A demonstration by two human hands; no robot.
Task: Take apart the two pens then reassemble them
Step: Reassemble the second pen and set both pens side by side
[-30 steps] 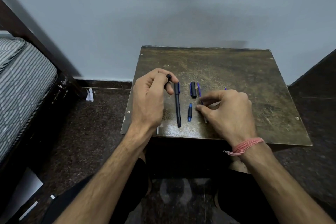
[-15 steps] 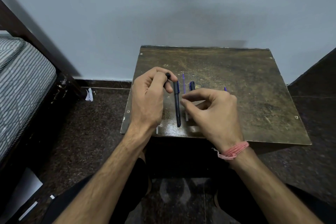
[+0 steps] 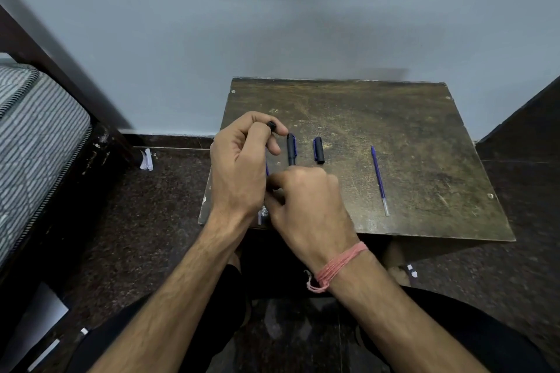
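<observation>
While your left hand (image 3: 239, 160) pinches a small black end piece (image 3: 271, 125) between thumb and forefinger, with a blue sliver of what looks like a refill (image 3: 267, 169) showing just beside the palm, keep that grip steady and low over the table (image 3: 394, 118). Your right hand (image 3: 306, 200) is curled shut against it, touching, but what it grasps is hidden, so feed the part in straight and feel for the seat instead of forcing it. Next along, the capped black pen (image 3: 291, 150) lies partly under your knuckles; a loose blue-clipped cap (image 3: 318, 150) rests near it. Well apart to the right lies the other blue refill (image 3: 378, 180); don't brush it off the edge.
</observation>
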